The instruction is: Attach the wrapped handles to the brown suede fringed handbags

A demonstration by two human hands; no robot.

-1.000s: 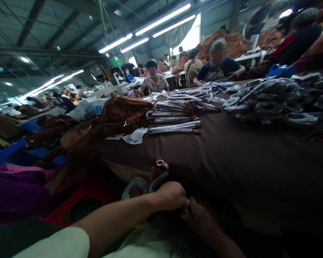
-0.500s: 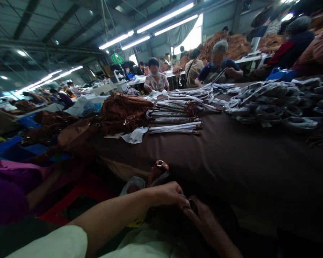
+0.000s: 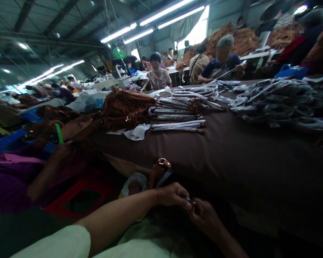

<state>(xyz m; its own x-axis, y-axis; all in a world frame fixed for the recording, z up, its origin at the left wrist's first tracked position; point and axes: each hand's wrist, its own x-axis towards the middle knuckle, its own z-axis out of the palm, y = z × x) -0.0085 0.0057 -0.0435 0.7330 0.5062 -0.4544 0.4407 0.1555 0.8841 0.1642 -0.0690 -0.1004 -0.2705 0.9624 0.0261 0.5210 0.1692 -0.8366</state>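
No words, labels, brands or numbers can be read. Just left of the brown bag pile (image 3: pixel 126 109), and a little beyond it, white plastic wrapping (image 3: pixel 79 103) carries a blue printed patch (image 3: pixel 97 103), its marks too small and blurred to make out.

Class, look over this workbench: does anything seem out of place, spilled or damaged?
A crumpled white sheet lies on the dark tabletop before the brown pile, untidy beside the neatly lined wrapped straps. Nothing visibly spilled or damaged, though the small piece at the left hand and right hand is too unclear to judge.
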